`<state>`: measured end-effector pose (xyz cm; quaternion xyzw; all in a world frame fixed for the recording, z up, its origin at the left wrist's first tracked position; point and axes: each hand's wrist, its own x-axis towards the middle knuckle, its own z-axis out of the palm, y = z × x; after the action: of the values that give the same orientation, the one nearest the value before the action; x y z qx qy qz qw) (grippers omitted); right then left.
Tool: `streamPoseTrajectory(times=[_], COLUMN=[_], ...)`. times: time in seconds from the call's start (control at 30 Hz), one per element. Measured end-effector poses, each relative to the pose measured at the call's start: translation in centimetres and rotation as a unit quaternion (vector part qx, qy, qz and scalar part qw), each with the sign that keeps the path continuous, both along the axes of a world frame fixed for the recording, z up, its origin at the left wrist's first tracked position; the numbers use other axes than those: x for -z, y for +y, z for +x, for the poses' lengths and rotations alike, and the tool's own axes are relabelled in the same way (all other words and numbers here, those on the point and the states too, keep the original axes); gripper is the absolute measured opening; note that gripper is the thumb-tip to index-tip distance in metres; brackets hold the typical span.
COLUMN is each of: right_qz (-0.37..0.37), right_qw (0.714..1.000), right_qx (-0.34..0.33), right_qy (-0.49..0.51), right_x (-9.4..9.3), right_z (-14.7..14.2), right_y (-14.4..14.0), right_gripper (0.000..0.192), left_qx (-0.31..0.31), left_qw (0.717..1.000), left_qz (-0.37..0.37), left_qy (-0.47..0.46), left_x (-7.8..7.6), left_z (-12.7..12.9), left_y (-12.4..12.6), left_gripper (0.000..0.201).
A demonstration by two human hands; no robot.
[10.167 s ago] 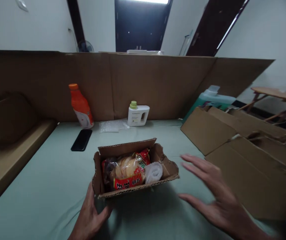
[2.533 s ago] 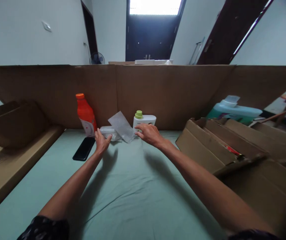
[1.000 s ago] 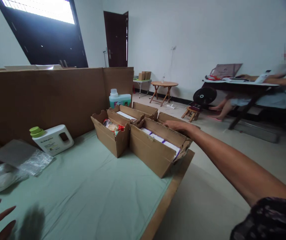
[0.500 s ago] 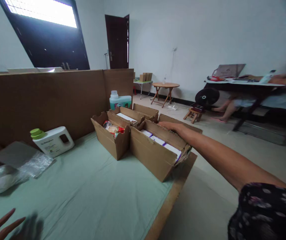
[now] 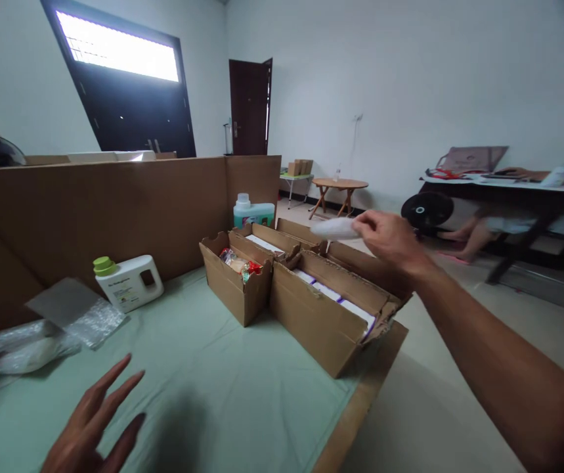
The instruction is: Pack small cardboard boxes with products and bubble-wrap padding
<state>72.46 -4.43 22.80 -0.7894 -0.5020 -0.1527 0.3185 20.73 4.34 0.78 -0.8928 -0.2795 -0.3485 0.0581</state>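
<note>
My right hand (image 5: 385,238) is raised over the back cardboard box (image 5: 360,263), pinching one end of a white, blurred, pouch-like item (image 5: 333,228). Just in front stands another cardboard box (image 5: 311,322) with white and purple packs (image 5: 328,289) inside. To its left, a smaller cardboard box (image 5: 232,289) holds red and clear wrapped packets (image 5: 239,263). Behind that, a box with a white pack (image 5: 263,243) is partly hidden. Above the green cloth (image 5: 242,387) at lower left, my left hand (image 5: 97,420) hovers with its fingers spread, touching nothing.
A white bottle with a green cap (image 5: 129,282) leans near the cardboard wall (image 5: 129,210). Bubble wrap (image 5: 79,312) and clear plastic bags (image 5: 30,351) lie left. A teal bottle (image 5: 253,213) stands behind the boxes. A person's legs (image 5: 473,236) show beneath a desk at right.
My right hand has risen out of the back box with the white item in its fingers. My left hand has come further into view. The camera view has shifted.
</note>
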Motion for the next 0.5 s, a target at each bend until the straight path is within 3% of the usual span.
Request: streamPoseTrajectory(times=[0.03, 0.1, 0.17, 0.23, 0.27, 0.3, 0.33, 0.37, 0.4, 0.43, 0.5], right_qz=[0.024, 0.030, -0.053, -0.179, -0.215, -0.228, -0.218, -0.185, -0.158, -0.148, -0.153], right_qw=[0.999, 0.990, 0.953, 0.881, 0.857, 0.862, 0.888, 0.931, 0.972, 0.983, 0.987], right_qx=[-0.024, -0.135, -0.278, -0.411, -0.441, -0.430, -0.386, -0.304, -0.169, -0.107, -0.047], right_qy=[0.001, 0.038, 0.105, 0.152, 0.157, 0.144, 0.122, 0.087, 0.037, 0.022, 0.016], right_x=[-0.4, -0.2, 0.9, 2.1, 2.4, 2.4, 2.3, 2.0, 1.8, 1.6, 1.7], right_z=[-1.9, -7.0, -12.4, -15.8, -16.1, -15.5, -14.1, -11.9, -9.4, -6.8, -2.0], right_y=[-1.1, -3.1, -4.1, -3.5, -2.6, -1.3, 0.4, 2.4, 4.4, 6.5, 10.0], right_gripper=[0.021, 0.018, 0.019, 0.021, 0.023, 0.025, 0.026, 0.027, 0.025, 0.022, 0.019], left_qx=[0.011, 0.056, 0.106, 0.163, 0.181, 0.189, 0.181, 0.157, 0.121, 0.081, 0.003], left_qw=[0.999, 0.991, 0.975, 0.960, 0.952, 0.942, 0.931, 0.922, 0.920, 0.929, 0.963], left_qz=[-0.010, -0.046, -0.071, -0.126, -0.178, -0.241, -0.304, -0.349, -0.374, -0.361, -0.268], left_qy=[-0.030, -0.110, -0.182, -0.191, -0.171, -0.136, -0.092, -0.049, -0.011, 0.011, -0.008], left_x=[-1.6, -4.1, -5.5, -6.0, -5.8, -5.3, -4.6, -3.5, -2.1, -0.4, 3.6], left_z=[2.7, 8.1, 12.4, 14.7, 14.9, 14.4, 13.4, 11.9, 10.2, 8.4, 5.2], left_y=[-1.0, -3.2, -4.9, -5.4, -5.1, -4.5, -3.7, -2.8, -1.9, -1.1, -0.2], left_gripper=[0.064, 0.081, 0.096, 0.080, 0.067, 0.056, 0.049, 0.046, 0.045, 0.047, 0.059])
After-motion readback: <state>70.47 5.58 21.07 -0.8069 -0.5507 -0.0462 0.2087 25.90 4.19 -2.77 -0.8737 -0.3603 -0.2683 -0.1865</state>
